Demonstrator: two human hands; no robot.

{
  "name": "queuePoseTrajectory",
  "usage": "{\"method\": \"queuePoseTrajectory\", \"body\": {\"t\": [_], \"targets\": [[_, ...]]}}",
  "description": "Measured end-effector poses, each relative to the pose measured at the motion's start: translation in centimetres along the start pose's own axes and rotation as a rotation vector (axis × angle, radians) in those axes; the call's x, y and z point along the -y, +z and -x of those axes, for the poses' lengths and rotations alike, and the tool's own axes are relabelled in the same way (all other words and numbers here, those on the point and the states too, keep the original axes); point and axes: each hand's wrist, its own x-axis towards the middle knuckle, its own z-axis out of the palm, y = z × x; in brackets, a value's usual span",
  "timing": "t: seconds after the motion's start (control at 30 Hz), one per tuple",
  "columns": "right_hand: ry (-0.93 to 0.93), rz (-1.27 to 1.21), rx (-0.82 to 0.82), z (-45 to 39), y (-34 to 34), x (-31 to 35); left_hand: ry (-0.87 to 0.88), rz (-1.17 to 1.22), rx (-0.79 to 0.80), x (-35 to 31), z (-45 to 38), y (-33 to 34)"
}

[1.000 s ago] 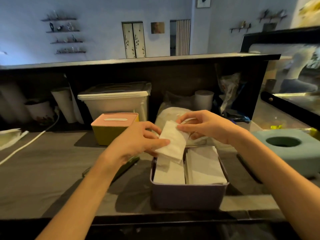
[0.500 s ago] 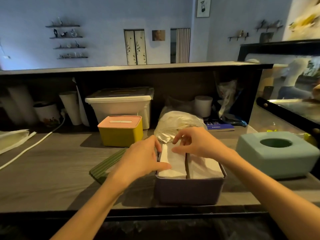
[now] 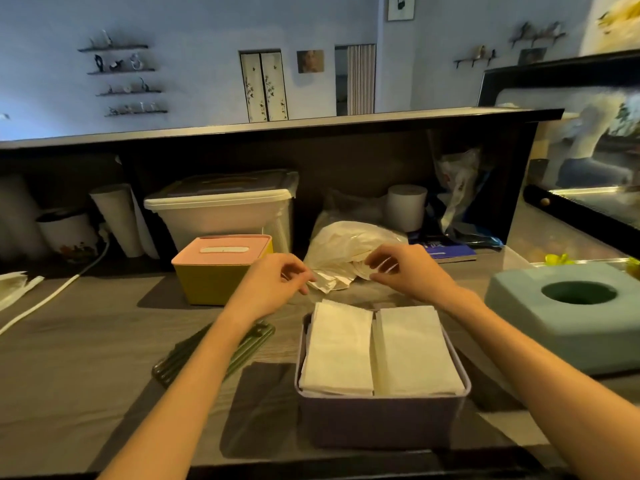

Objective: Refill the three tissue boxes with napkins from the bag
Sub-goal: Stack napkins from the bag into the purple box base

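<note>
On the left of the worktop (image 3: 86, 327) the yellow box (image 3: 218, 271) with its pink lid on is sitting closed, and nothing here is showing whether it is full. Just right of it the left hand (image 3: 268, 289) is hovering with fingers loosely curled and holding nothing, its fingertips close to the crumpled mouth of the bag (image 3: 346, 251). Below and between the two hands the purple box (image 3: 381, 403) is standing open (its green ribbed lid (image 3: 214, 355) is lying flat beside it under the left forearm), with two stacks of napkins (image 3: 377, 351) sitting side by side and reaching about to the rim. The right hand (image 3: 407, 271) is poised at the right side of the bag, fingers bent; it may be touching the plastic, though the dim light makes that hard to tell, and no napkin is showing in it. Judging by this, the step in hand is reaching into the bag for another bundle, which calls for parting the mouth and pinching a tidy stack. Far right, the teal box (image 3: 568, 317) is waiting well apart from both hands.
</note>
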Motion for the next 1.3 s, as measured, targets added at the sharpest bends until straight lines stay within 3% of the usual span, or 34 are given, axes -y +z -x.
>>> {"method": "queuePoseTrajectory", "body": {"t": [0.13, 0.27, 0.33, 0.5, 0.7, 0.9, 1.13, 1.3], "targets": [[-0.162, -0.003, 0.023, -2.6, 3.6, -0.9, -0.110, 0.081, -0.052, 2.1, -4.3, 4.3], [-0.381, 0.199, 0.036, -4.4, 6.7, -1.0, -0.218, 0.226, -0.305, 3.4, -6.5, 7.7], [-0.424, 0.271, 0.024, -5.0, 7.7, -1.1, -0.231, 0.259, -0.401, 3.6, -6.7, 8.2], [-0.461, 0.384, -0.095, -5.9, 9.2, -1.4, -0.241, 0.304, -0.430, 4.2, -7.1, 8.1], [-0.445, 0.272, -0.251, -5.8, 9.4, -1.9, -0.238, 0.320, -0.419, 4.6, -7.1, 8.3], [-0.325, -0.020, -0.308, -4.7, 7.9, -2.2, -0.219, 0.336, -0.390, 4.9, -7.1, 8.6], [-0.139, -0.294, -0.384, -4.2, 5.8, -1.9, -0.133, 0.501, -0.142, 3.6, -6.5, 8.2], [-0.065, -0.450, -0.264, -4.2, 4.6, -1.4, -0.127, 0.576, -0.070, 3.2, -6.2, 8.0]]}}
